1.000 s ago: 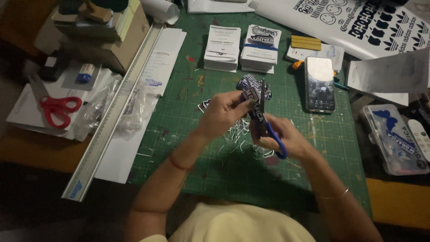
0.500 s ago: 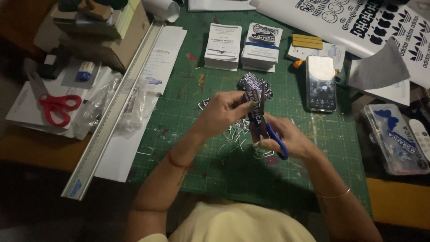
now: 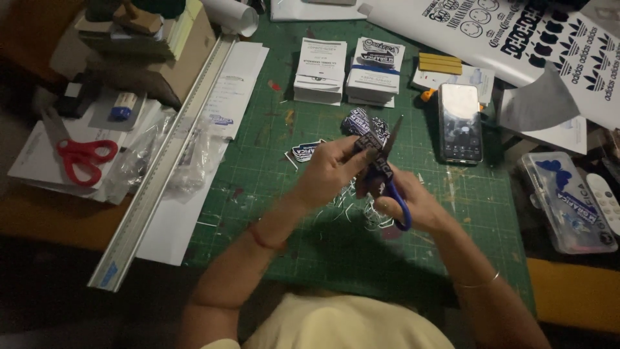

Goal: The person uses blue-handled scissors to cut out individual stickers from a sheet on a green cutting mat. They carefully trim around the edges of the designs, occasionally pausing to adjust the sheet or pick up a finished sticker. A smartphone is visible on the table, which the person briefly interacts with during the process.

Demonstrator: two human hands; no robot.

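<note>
**Sticker trimming partly done**

A dark printed sticker sheet (image 3: 369, 139) is held above the green cutting mat (image 3: 303, 213) by the left hand (image 3: 332, 169), its fingers pinched shut on it. Blue-handled scissors (image 3: 391, 181) are gripped in the right hand (image 3: 413, 203), blades parted at the sheet's edge. One cut sticker (image 3: 305, 150) and white offcuts (image 3: 361, 207) lie on the mat; the held piece looks only partly trimmed. Red scissors (image 3: 81, 155) lie unused at the left of the surface.

Red-handled scissors (image 3: 77, 155) on white papers at the left, beside a long metal ruler (image 3: 165, 165). Two stacks of white cards (image 3: 349, 71) and a dark smartphone (image 3: 460, 123) on a green cutting mat (image 3: 284, 213). Clear plastic box (image 3: 565, 200) at the right.
</note>
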